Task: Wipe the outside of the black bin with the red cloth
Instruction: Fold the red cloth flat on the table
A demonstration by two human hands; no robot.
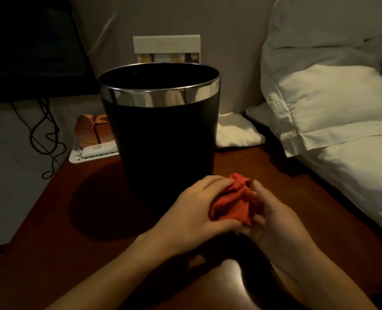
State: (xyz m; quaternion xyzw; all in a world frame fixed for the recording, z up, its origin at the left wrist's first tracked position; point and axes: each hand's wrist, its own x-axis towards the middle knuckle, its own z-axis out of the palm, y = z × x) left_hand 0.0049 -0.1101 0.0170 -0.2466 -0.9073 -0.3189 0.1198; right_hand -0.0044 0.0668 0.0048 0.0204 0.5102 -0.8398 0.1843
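The bed (353, 180) with its white pillows (328, 90) lies to the right of the bin (163, 135), its edge running alongside the dark red-brown wooden surface (58, 231) that carries the bin. The bin stands upright near the middle of that surface, black with a shiny metal band round its open rim, and casts a dark shadow to its left. A dark screen (29, 48) hangs to the bin's upper left, with black cables (44, 135) trailing down below it. Behind the bin a card stand (166, 49) leans against the wall. Just right of the bin's base a folded white towel (237, 130) sits at the surface's back edge. To the left of the bin, partly hidden by it, a white tray (89, 156) holds orange packets (93, 128). In front of the bin, close to its base but apart from it, both hands hold the cloth (230, 204), a bunched red wad. The left hand (196, 209) curls its fingers over the cloth's left side, thumb below. The right hand (272, 218) wraps its grip round the right side, fingers blurred. The cloth is pressed between the two hands, above the surface, not touching the bin.
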